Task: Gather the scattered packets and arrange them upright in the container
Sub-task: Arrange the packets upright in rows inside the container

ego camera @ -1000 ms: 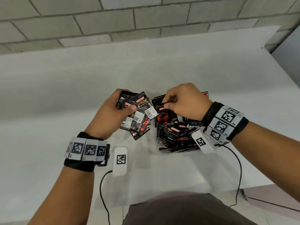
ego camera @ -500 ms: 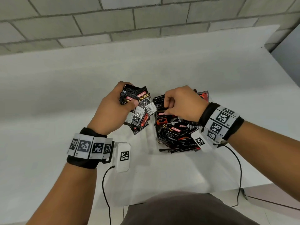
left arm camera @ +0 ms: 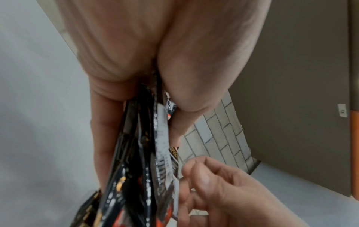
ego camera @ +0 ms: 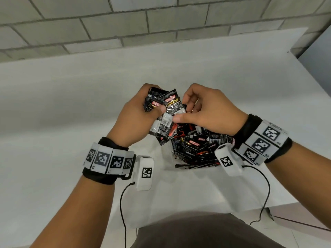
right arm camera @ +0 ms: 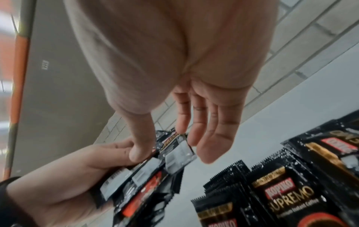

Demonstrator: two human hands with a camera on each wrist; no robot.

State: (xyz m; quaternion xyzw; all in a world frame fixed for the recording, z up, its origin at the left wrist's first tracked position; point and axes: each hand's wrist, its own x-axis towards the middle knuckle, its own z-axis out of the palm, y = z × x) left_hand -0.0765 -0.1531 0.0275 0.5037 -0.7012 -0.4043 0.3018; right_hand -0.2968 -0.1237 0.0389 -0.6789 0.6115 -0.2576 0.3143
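My left hand (ego camera: 154, 102) grips a fanned bundle of black Kopiko Supremo packets (ego camera: 167, 113), held above the white table (ego camera: 71, 104). My right hand (ego camera: 182, 111) is at the bundle's right edge, its thumb touching the top packet's white label and its fingers loosely extended, holding nothing. The right wrist view shows the same bundle (right arm camera: 151, 176) under the straight fingers (right arm camera: 205, 150). In the left wrist view the bundle (left arm camera: 139, 161) shows edge-on. Below the right wrist sits a heap of several more packets (ego camera: 195, 149). I cannot make out any container walls around it.
A grey block wall (ego camera: 161, 24) runs behind the table. Cables (ego camera: 123, 203) hang from both wrist cameras over the table's near edge. The table's right edge (ego camera: 315, 83) drops off beside a grey panel.
My right hand has left the heap and moved up and left to the bundle. My left hand has lifted the bundle slightly toward it.
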